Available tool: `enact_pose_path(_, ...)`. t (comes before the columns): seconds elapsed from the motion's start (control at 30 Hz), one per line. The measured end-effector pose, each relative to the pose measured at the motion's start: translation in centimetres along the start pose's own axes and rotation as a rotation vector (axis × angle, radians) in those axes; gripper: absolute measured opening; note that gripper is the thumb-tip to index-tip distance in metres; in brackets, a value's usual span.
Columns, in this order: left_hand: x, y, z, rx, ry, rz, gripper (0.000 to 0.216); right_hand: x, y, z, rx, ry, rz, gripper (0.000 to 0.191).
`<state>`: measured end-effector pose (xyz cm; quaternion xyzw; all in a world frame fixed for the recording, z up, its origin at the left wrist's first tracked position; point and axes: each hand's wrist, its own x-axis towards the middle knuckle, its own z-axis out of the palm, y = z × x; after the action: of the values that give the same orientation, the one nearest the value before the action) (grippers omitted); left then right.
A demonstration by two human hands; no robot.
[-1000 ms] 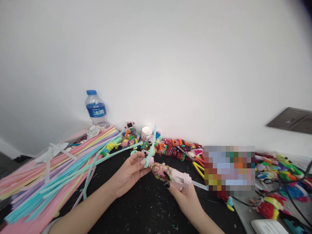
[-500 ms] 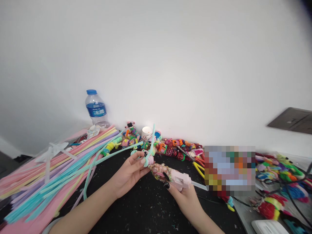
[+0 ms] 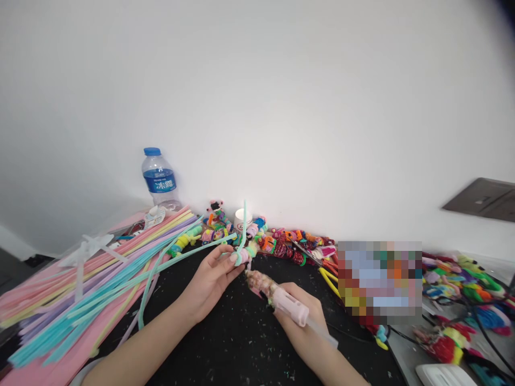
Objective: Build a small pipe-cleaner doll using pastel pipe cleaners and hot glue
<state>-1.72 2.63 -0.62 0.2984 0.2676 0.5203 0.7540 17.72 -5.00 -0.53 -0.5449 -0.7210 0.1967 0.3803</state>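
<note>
My left hand (image 3: pixel 211 279) pinches a small coil of mint green and pink pipe cleaner (image 3: pixel 242 254), whose free end sticks straight up. My right hand (image 3: pixel 302 321) is wrapped round a pink glue gun (image 3: pixel 286 304). The gun's nozzle, crusted with coloured fluff, points up and left at the coil and nearly touches it. Both hands hover over the black tabletop (image 3: pixel 241 343).
A fan of long pastel pipe cleaners (image 3: pixel 80 289) covers the left side. A water bottle (image 3: pixel 159 179) and a white cup (image 3: pixel 240 216) stand by the wall. Small colourful pipe-cleaner pieces (image 3: pixel 289 244) line the back; more, with yellow pliers (image 3: pixel 328 279), lie right.
My right hand has turned the glue gun so its rear drops toward me and its nozzle points at the coil. My left hand has shifted the coil slightly left.
</note>
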Motion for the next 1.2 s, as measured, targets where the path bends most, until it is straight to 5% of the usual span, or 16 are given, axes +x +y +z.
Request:
enact_pose_path(0.23, 0.0, 0.1, 0.2, 0.243, 0.145, 0.191, 0.015, -0.1, 0.7, 0.1, -0.427, 0.037, -0.027, 0.040)
enact_pose_path(0.4, -0.3, -0.1, 0.5, 0.522, -0.013, 0.213, 0.009, 0.1, 0.7, 0.6, -0.527, 0.081, 0.056, 0.047)
enact_pose_path(0.63, -1.2, -0.7, 1.0, 0.712, -0.381, 0.139, 0.006, -0.4, 1.0, -0.1, 0.013, 0.230, -0.100, 0.034)
enact_pose_path(0.77, -1.7, -0.7, 1.4, 0.875, -0.485, 0.161, 0.009, -0.4, 0.9, 0.5, 0.199, 0.245, -0.084, 0.016)
enact_pose_path(0.83, -1.6, -0.8, 1.4, 0.837, -0.479, 0.128, 0.008, -0.4, 0.7, 0.9, 0.216, 0.253, -0.062, 0.004)
enact_pose_path(1.2, -1.1, -1.0, 0.9, 0.542, -0.254, -0.016, 0.011, -0.6, -0.6, 0.8, 0.167, 0.161, -0.142, 0.015)
